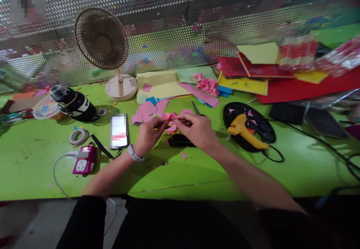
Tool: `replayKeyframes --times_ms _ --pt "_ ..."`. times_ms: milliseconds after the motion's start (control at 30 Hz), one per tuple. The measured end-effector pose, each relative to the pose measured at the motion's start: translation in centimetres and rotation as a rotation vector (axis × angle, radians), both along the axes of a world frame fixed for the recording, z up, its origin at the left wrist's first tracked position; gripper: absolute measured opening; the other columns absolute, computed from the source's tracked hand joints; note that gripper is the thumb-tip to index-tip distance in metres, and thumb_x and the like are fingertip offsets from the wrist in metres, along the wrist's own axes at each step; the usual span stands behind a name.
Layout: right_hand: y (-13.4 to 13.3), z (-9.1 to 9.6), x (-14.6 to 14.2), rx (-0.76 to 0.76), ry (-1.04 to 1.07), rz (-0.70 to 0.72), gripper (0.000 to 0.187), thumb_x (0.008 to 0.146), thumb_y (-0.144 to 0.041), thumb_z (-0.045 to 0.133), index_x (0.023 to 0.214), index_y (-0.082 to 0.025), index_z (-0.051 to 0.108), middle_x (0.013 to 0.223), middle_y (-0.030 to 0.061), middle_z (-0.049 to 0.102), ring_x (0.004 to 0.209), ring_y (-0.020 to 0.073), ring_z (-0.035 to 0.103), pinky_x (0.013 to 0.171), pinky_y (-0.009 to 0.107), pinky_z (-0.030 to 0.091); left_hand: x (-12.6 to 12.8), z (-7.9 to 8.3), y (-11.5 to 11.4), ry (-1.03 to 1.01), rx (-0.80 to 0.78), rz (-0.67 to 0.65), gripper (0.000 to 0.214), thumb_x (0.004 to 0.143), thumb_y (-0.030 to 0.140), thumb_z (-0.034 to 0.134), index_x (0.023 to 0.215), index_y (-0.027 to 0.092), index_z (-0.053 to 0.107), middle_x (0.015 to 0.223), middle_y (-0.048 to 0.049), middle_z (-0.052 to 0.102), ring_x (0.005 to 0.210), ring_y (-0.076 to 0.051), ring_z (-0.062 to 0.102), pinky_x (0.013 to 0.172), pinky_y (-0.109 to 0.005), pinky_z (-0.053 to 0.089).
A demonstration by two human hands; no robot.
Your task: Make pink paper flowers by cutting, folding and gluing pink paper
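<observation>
Between my two hands is a small piece of pink paper, pinched at both sides. My left hand, with a pale band on its wrist, grips its left side, fingers closed. On the other side, the closed thumb and fingers of my right hand hold it. Cut pink paper pieces lie just behind my left hand. Below the hands sits a black object, partly covered by my right hand. A dark pointed tool sticks out behind the right hand.
A yellow glue gun rests on a black oval tray at right. Folded pink paper shapes lie behind. To the left are a phone, tape roll, purple power bank, black bottle and fan.
</observation>
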State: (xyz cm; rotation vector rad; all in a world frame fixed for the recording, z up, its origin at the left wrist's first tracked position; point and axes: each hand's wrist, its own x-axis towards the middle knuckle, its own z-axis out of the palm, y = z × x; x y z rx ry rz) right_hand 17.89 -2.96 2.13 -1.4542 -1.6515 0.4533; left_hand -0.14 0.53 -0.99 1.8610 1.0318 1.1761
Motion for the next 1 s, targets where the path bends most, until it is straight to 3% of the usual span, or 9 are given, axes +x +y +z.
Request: replayKeyframes --times_ms 333,700,1000 --pt "0.0 -0.05 0.17 -0.003 0.004 -0.014 0.02 0.087 -0.037 0.063 0.083 -0.021 0.075 0.076 0.0049 0.075 0.058 0.0163 0.064 0.057 0.029 0.048 0.05 -0.2 0.07 -0.124 -0.12 -0.018 0.032 0.082 0.048 0.074 0.087 0.017 0.072 0.08 -0.0078 0.077 0.072 -0.018 0.074 0.064 -0.027 0.059" --pt "-0.11 0.16 0.16 -0.009 0.009 -0.015 0.018 0.087 -0.035 0.063 0.082 -0.021 0.073 0.075 0.0044 0.074 0.057 0.0158 0.063 0.057 0.029 0.048 0.22 -0.09 -0.15 -0.133 -0.206 -0.046 0.035 0.086 0.047 0.07 0.089 0.013 0.069 0.084 -0.0108 0.078 0.076 -0.019 0.076 0.066 -0.028 0.06" --pt "-0.09 0.06 0.12 -0.006 -0.032 -0.015 0.016 0.087 -0.032 0.062 0.083 -0.021 0.073 0.075 0.0048 0.075 0.059 0.0172 0.066 0.06 0.029 0.049 0.21 -0.28 -0.08 -0.102 -0.16 -0.054 0.034 0.087 0.047 0.069 0.09 0.013 0.069 0.083 -0.0107 0.077 0.074 -0.018 0.074 0.065 -0.027 0.06"
